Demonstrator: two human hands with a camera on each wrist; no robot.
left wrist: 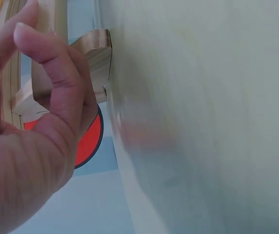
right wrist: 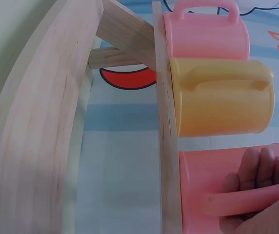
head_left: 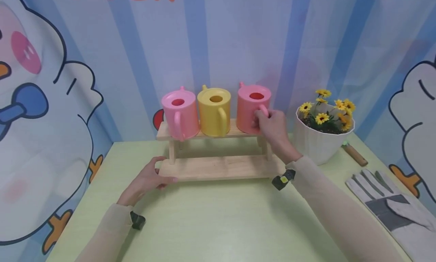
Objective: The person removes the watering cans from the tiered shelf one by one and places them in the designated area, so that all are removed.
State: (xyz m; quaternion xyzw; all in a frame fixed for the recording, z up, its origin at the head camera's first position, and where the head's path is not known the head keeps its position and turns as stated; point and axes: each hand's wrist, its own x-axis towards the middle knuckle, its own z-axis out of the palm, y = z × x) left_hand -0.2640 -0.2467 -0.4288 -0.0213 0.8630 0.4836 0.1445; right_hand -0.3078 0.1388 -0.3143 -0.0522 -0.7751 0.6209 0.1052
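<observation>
Blue-striped cloth (head_left: 231, 38) printed with cartoon birds hangs behind a pale green table (head_left: 218, 220). At the right side, the right hand (head_left: 273, 127) has its fingers curled through the handle of the right pink watering can (head_left: 246, 110), whose base rests on the upper shelf of a two-tier wooden stand (head_left: 221, 168). Across a gap to its left stands a yellow watering can (head_left: 209, 116), with the left pink watering can (head_left: 189, 118) just beside that; all three are upright. The left hand (head_left: 150, 175) grips the left end of the lower shelf between thumb and fingers. Right of the stand sits a white flowerpot (head_left: 310, 146) holding yellow flowers (head_left: 321, 119), then a wooden-handled tool (head_left: 355, 155) and, nearer, a gray-and-white work glove (head_left: 385, 209).
</observation>
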